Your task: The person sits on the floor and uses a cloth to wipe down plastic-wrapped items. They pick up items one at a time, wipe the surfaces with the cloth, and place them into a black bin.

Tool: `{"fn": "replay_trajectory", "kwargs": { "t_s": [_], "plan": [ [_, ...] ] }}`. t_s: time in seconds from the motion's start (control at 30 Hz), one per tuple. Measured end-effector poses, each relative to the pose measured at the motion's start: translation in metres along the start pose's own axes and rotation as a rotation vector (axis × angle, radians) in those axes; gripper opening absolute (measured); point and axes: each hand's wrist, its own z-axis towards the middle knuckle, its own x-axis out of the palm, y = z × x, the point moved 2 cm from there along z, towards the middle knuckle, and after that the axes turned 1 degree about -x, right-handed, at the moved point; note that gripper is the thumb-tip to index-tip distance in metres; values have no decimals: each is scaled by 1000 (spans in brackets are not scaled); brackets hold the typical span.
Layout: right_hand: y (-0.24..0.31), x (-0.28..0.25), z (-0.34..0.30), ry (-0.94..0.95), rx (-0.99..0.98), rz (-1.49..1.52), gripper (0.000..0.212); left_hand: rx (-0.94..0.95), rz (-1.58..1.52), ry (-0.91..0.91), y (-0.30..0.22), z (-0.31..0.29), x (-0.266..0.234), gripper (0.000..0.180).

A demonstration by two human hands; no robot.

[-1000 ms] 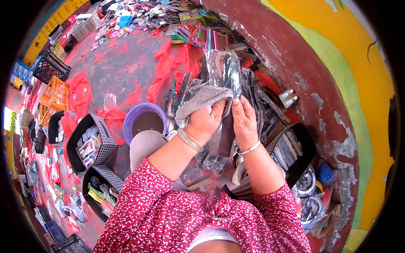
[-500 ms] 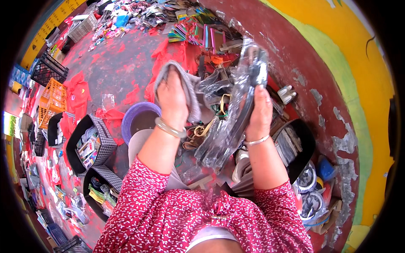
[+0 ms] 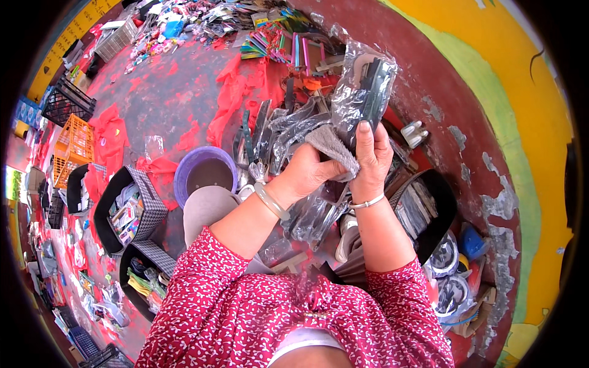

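Note:
My left hand [image 3: 307, 172] is closed on a grey cloth [image 3: 331, 146], which it presses against a clear plastic package [image 3: 363, 86]. Dark, long flat pieces and a tan curved piece show through the wrinkled plastic; their kind is unclear. Gripped by my right hand [image 3: 372, 161], the package stands nearly upright, its thumb lying along the front. Its lower end passes behind the cloth and my hands. Under both hands lies a pile of more plastic-wrapped dark pieces [image 3: 294, 132].
A purple bucket [image 3: 179, 184] of murky water stands left of my knee. Checked black bins [image 3: 151, 199] with assorted goods lie further left, near an orange crate [image 3: 75, 138]. A black bin [image 3: 446, 208] is by my right forearm, close to the peeling red wall [image 3: 423, 67].
My left hand has moved right and down with the grey cloth, from apart to against the package. The package, still in my right hand, has shifted and now shows more clearly.

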Motion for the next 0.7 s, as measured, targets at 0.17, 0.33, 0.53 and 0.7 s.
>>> {"fn": "replay_trajectory", "kwargs": {
  "t_s": [0.17,0.33,0.53,0.7],
  "plan": [
    [-5,-2,1,-51,50,173,21,174,333,-82,-5,-3,3,29],
    [-1,1,0,-79,89,204,24,304,397,-97,-11,-3,8,22],
    [6,-7,10,-140,148,237,23,230,323,-31,-7,-2,7,20],
    [3,-12,15,-177,175,258,24,142,192,-14,-1,-4,4,20]
  ]
}}
